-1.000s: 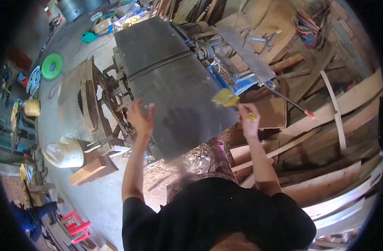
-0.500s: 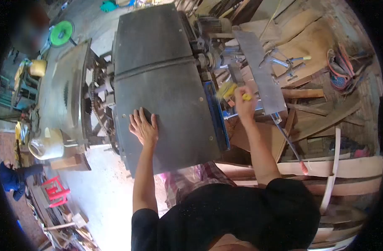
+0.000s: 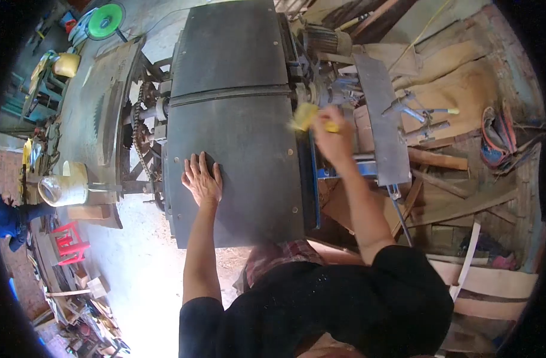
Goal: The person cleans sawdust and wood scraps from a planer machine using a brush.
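Note:
My left hand (image 3: pixel 202 180) lies flat on the dark machine table (image 3: pixel 243 206), fingers stretched out and a little apart. My right hand (image 3: pixel 334 138) is wrapped round a yellow brush (image 3: pixel 307 116), smeared by motion, its head overlapping the right edge of the table. A seam runs across the table ahead of both hands. Close by my right hand is the blue side rail (image 3: pixel 316 197) of the machine. Beyond it a long grey metal plate (image 3: pixel 383 119) lies over the machine parts.
On the left are a chain drive (image 3: pixel 143 134) and a second table with a toothed saw blade (image 3: pixel 98 113). A white bucket (image 3: pixel 67 186) and a red stool (image 3: pixel 70 241) stand there. Clamps (image 3: pixel 422 116) and wooden boards (image 3: pixel 494 280) lie right. Another person (image 3: pixel 10 218) is at far left.
My right hand has swung left with the yellow brush, from beside the machine to the table's right edge. My left hand stays flat on the table. The view has shifted slightly.

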A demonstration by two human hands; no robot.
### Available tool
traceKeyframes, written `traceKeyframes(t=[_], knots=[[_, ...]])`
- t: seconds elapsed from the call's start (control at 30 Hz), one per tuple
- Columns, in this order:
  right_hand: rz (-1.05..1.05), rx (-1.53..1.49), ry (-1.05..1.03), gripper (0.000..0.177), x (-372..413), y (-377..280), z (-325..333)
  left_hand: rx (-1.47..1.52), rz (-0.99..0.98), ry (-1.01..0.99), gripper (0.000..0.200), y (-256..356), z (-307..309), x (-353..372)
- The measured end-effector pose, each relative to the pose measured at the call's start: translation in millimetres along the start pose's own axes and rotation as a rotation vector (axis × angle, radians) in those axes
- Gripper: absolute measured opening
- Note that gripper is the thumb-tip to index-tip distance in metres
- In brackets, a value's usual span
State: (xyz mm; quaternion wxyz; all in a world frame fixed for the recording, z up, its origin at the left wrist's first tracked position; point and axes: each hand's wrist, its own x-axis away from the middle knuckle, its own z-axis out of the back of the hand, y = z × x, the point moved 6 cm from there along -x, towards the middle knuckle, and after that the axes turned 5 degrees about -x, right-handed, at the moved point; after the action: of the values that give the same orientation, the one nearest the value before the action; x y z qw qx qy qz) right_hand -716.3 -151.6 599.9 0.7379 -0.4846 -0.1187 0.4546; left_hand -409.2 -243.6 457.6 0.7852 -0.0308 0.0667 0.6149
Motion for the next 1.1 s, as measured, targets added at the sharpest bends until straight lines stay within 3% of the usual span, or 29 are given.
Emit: traceKeyframes(t=[0.07, 0.1, 0.2, 0.3, 0.33, 0.37, 0.4, 0.47, 0.53, 0.6, 0.63, 0.7, 0.8, 0.87, 0.93, 0.97, 1.0, 1.07, 1.1], knots=[[0.247, -0.101, 0.045, 0.011, -14.3, -23.9, -62.7, 0.012, 0.009, 0.014, 0.051, -0.4, -0.5, 2.0], [0.057, -0.294, -0.113, 0.009, -18.1, -27.7, -106.2, 0.018, 0.006, 0.017, 0.05, -0.8, -0.9, 0.2], [-0.131, -0.732, -0.408, 0.014, -14.6, -46.9, -216.7, 0.026, 0.012, 0.019, 0.05, -2.9, -4.7, 0.1], [-0.08, -0.699, -0.31, 0.015, -18.4, -14.6, -256.8, 0.04, 0.031, 0.013, 0.049, -4.7, -4.1, -0.8], [-0.201, -0.678, -0.297, 0.013, -24.6, 8.1, -244.5, 0.058, 0.031, 0.004, 0.049, -4.5, -2.8, 0.2], [-0.017, -0.659, -0.263, 0.011, -34.9, 37.8, -227.3, 0.09, 0.042, 0.005, 0.049, -4.3, 0.1, 0.5], [-0.271, -0.743, -0.317, 0.011, -33.9, 45.1, -184.0, 0.096, 0.06, 0.0, 0.049, -6.5, 1.0, 2.6], [-0.369, -0.594, -0.211, 0.009, -38.1, 80.3, -94.2, 0.108, 0.032, 0.005, 0.049, -6.6, 3.5, -0.6], [-0.21, -0.352, -0.079, 0.005, -45.4, 122.4, -9.2, 0.14, 0.044, 0.01, 0.049, -10.2, 4.6, -2.4], [0.286, 0.618, 0.137, 0.006, -38.2, 68.6, 45.7, 0.145, 0.034, -0.001, 0.048, -8.9, 4.2, -1.4], [0.288, 0.628, 0.144, 0.006, -40.5, 61.1, 46.1, 0.154, 0.034, -0.013, 0.049, -8.9, 3.3, -1.5], [-0.057, -0.223, 0.136, 0.008, -53.3, 63.3, 27.9, 0.142, 0.032, -0.018, 0.049, -7.9, 1.9, -3.0], [-0.208, -0.53, 0.01, 0.012, -79.4, 20.4, -41.7, 0.092, 0.034, -0.032, 0.05, -8.6, 2.7, -1.5], [-0.128, -0.47, 0.027, 0.012, -107.7, 23.3, -83.6, 0.131, 0.044, -0.06, 0.049, -6.8, 6.3, -2.9], [-0.163, -0.598, 0.016, 0.014, -130.2, 45.9, -109.8, 0.122, 0.079, -0.087, 0.049, -5.4, 7.3, -5.1], [-0.175, -0.508, -0.006, 0.014, -136.2, 60.9, -109.1, 0.118, 0.066, -0.072, 0.048, -6.2, 4.7, -4.6], [-0.182, -0.417, -0.03, 0.014, -142.8, 77.1, -100.6, 0.116, 0.055, -0.057, 0.048, -8.0, 2.6, -4.2], [0.278, 0.296, 0.153, 0.011, -153.5, 46.1, -60.0, 0.115, 0.075, -0.064, 0.048, -10.5, 1.8, -5.6], [0.284, 0.293, 0.13, 0.011, -154.7, 26.4, -60.9, 0.132, 0.065, -0.067, 0.048, -9.4, 6.0, -6.7]])
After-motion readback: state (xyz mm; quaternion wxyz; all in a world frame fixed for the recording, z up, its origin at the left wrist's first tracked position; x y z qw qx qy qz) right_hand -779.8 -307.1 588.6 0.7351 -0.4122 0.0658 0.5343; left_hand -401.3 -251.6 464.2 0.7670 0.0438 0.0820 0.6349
